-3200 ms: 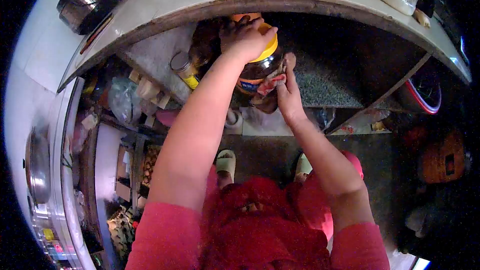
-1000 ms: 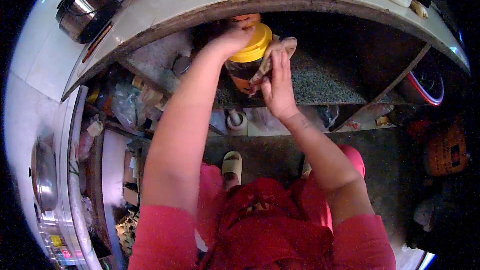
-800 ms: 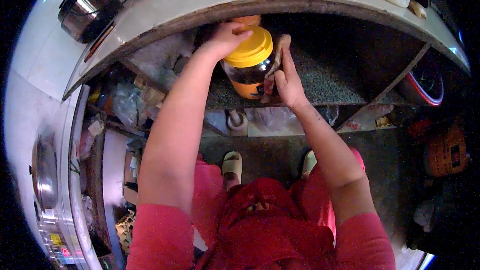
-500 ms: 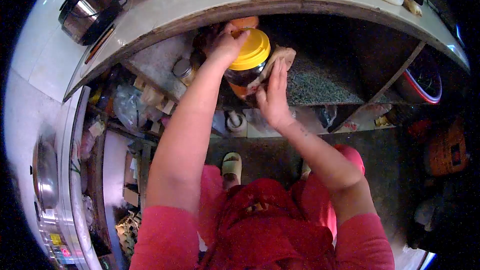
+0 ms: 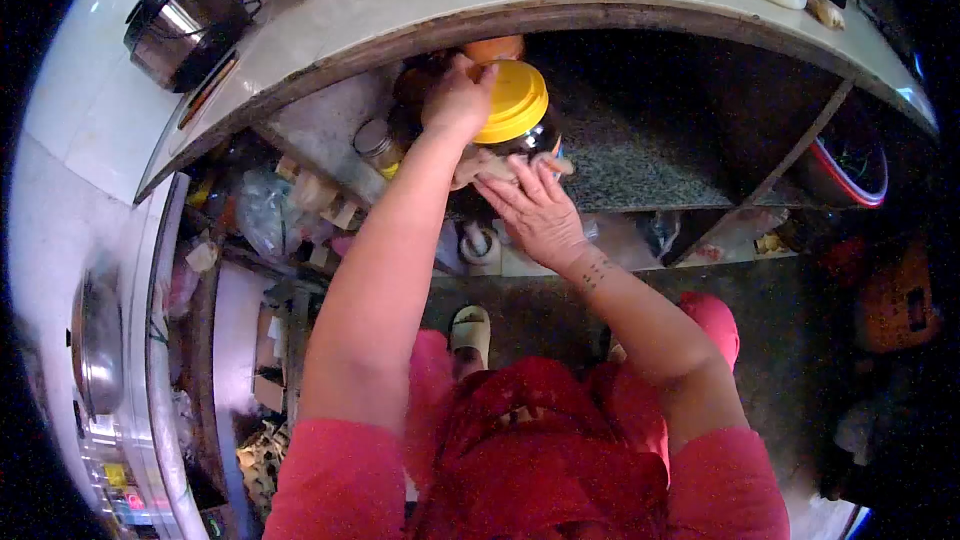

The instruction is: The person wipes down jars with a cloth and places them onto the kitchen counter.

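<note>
A dark jar with a wide yellow screw lid stands upright on the shelf under the counter. My left hand grips the lid's left side, with the thumb at its edge. Low on the jar's near side, my right hand presses a beige cloth against it, fingers over the cloth. The cloth hides part of the jar's front. Left of my left forearm is a small glass jar with a metal lid. Behind the yellow lid shows an orange lid.
The speckled shelf extends rightward to a wooden divider, with a red-rimmed tub beyond it. Above runs the counter edge, holding a cooker. Plastic bags and cartons crowd the lower left.
My right hand and the cloth have moved from the jar's right side down and left across its near side. My left hand stays at the lid; the view has shifted slightly.
</note>
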The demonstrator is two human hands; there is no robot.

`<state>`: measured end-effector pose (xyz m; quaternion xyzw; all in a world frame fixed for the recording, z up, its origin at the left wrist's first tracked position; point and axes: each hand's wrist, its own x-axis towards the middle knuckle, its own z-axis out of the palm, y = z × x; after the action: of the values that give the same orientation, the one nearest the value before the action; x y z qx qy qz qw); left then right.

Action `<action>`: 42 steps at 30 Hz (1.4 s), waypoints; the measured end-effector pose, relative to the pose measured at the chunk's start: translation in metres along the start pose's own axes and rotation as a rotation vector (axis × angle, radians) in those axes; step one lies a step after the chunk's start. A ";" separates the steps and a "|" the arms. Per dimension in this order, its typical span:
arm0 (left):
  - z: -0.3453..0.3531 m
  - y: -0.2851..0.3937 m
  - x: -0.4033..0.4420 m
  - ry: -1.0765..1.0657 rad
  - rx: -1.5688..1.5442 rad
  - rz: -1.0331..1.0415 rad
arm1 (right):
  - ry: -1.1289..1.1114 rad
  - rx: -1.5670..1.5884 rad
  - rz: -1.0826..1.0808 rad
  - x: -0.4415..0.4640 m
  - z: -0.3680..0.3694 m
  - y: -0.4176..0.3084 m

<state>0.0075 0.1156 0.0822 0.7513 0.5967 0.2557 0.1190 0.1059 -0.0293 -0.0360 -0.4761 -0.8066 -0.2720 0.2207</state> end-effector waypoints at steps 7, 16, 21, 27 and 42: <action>0.008 -0.002 0.003 0.015 0.005 -0.036 | 0.217 0.380 0.355 0.000 -0.007 0.023; -0.001 -0.015 -0.004 -0.151 -0.158 0.111 | 0.234 0.835 0.556 0.011 0.007 0.052; -0.009 -0.023 0.004 -0.171 -0.014 0.125 | 0.096 1.178 0.574 0.006 0.007 0.077; -0.026 0.005 -0.010 -0.190 0.177 0.095 | 0.231 1.012 0.459 -0.002 0.020 0.074; 0.005 0.002 0.002 -0.055 0.345 0.094 | 0.005 -0.036 -0.012 -0.003 0.001 -0.003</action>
<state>0.0115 0.1172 0.0795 0.7942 0.5925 0.1344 -0.0073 0.1047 -0.0320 -0.0394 -0.4744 -0.8039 -0.2890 0.2126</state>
